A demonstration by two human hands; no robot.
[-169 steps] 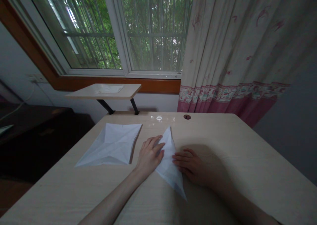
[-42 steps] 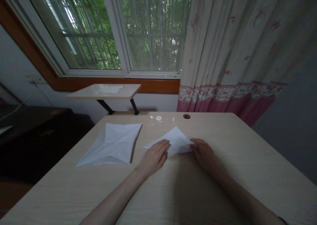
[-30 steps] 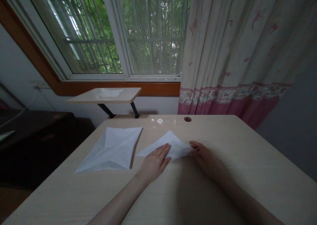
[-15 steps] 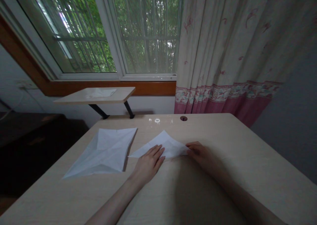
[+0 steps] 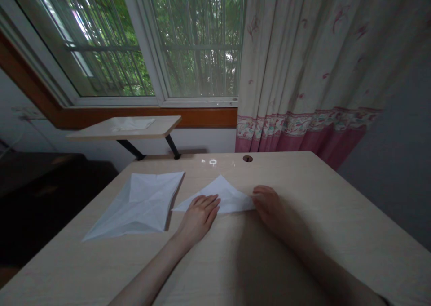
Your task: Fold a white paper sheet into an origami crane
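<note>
A white sheet of paper, folded into a triangle, lies on the desk in front of me with its peak pointing away. My left hand rests flat over its left half, fingers stretched out and pressing on it. At the right corner is my right hand, its fingers curled around the tip of the paper; the thumb is mostly hidden. To the left lies a larger white paper, spread out with crease lines and slightly raised edges.
The pale wooden desk has a round cable hole near its back edge. A small raised shelf on black supports stands at the back left, with crumpled white paper on it. Behind are a barred window and a flowered curtain.
The view has shifted slightly. The fingers of my right hand have moved a little at the paper's right corner. My left hand stays flat on the folded sheet.
</note>
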